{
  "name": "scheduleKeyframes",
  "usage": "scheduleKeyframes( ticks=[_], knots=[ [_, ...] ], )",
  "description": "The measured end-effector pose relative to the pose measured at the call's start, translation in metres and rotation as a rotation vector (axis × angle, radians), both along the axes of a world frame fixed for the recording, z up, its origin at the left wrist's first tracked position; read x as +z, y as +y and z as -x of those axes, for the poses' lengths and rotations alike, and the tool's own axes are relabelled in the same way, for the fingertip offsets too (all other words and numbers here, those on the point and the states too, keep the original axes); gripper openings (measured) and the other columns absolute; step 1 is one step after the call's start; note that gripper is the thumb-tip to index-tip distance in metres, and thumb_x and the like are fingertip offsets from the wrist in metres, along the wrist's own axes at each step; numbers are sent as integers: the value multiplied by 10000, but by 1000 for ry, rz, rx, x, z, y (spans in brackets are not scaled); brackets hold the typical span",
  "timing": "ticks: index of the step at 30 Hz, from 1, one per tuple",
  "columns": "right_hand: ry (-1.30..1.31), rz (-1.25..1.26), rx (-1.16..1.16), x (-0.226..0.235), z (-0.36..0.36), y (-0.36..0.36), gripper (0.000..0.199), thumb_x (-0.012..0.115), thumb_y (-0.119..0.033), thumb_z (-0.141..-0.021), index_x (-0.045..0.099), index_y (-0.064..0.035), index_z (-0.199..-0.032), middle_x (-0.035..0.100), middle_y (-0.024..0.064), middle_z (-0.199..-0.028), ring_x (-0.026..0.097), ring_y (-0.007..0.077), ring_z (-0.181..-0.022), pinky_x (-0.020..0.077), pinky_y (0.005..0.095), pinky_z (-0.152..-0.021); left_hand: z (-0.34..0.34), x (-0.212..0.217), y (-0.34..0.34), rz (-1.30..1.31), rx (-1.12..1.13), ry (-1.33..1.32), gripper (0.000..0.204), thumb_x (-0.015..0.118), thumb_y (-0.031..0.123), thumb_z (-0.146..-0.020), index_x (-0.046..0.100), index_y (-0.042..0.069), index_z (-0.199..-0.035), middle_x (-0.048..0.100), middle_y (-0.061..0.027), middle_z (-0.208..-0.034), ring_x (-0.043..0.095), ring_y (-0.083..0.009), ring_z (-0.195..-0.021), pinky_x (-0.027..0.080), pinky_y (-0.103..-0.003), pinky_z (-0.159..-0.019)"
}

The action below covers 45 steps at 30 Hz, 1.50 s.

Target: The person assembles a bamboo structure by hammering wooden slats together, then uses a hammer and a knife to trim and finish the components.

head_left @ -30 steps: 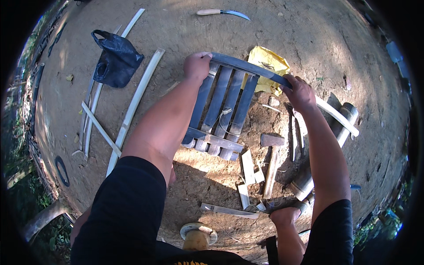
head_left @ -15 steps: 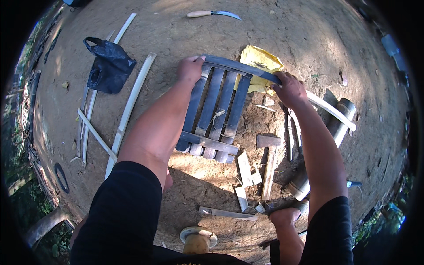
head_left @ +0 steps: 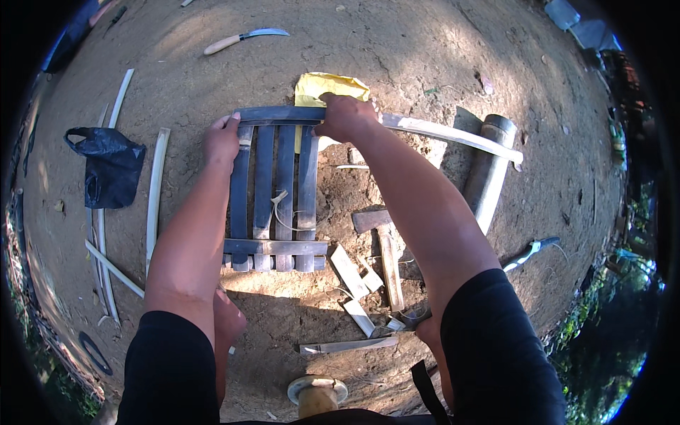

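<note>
A dark slatted bamboo panel [head_left: 285,166] lies in front of me, with several long slats and a lower crossbar [head_left: 276,247]. Along its far end runs a dark curved bamboo strip [head_left: 280,115]. My left hand [head_left: 222,145] is closed on the strip's left end, thumb on top. My right hand [head_left: 350,119] grips it near the panel's far right corner, fingers on the far side. Beyond that hand a pale strip [head_left: 453,134] reaches right; whether it is the same piece is hidden. A thin tie [head_left: 280,202] lies loosely over the slats.
Behind the strip is a yellow sheet [head_left: 333,83]. At right stand out a bamboo tube [head_left: 489,177] and a blue-handled blade [head_left: 531,251]. A wooden mallet [head_left: 389,265] and offcuts [head_left: 349,271] lie nearer. A curved knife [head_left: 244,39] is far off; a black bag [head_left: 113,166] sits left.
The view has turned rightward, so the scene sits farther left. My right hand has come closer to the panel's far right corner along the strip; my left hand keeps its hold.
</note>
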State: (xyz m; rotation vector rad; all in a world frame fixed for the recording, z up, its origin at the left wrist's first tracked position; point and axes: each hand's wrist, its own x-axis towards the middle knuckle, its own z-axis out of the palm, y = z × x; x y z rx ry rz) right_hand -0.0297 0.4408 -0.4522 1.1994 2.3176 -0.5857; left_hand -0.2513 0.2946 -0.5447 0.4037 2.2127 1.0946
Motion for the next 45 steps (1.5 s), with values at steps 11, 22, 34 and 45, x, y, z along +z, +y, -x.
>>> scheduleKeyframes(
  ticks=[11,22,34,45],
  knots=[
    [294,237,-47,-23,0,33,719,804,-387,-772,614,0,-1348,634,201,-1339,604,329,-1243,472,378,-1054,-2,-4,0,-75,49,-15,314,699,287,-954,751,13,-1098,745,-64,-918,655,-138,-825,495,-322,-792],
    [463,437,-136,-28,-14,43,532,746,-193,-834,635,-31,-1328,684,207,-1251,666,283,-1150,504,356,-989,-6,12,-1,-166,125,-183,282,690,251,-971,745,-2,-1084,729,-50,-922,634,-128,-814,490,-311,-777],
    [481,151,11,-18,-19,24,438,779,-111,-790,624,-15,-1188,725,161,-1111,694,256,-1022,531,366,-900,-3,3,-3,-218,121,-263,278,709,241,-959,743,-14,-1067,723,-50,-901,631,-128,-797,493,-311,-760],
    [476,55,2,-33,-23,22,428,753,-230,-816,643,-73,-1199,728,153,-1057,703,303,-1002,537,403,-905,-5,13,-4,-139,103,-189,331,686,254,-972,726,-15,-1160,750,-103,-1032,679,-167,-916,510,-330,-845]
  ],
)
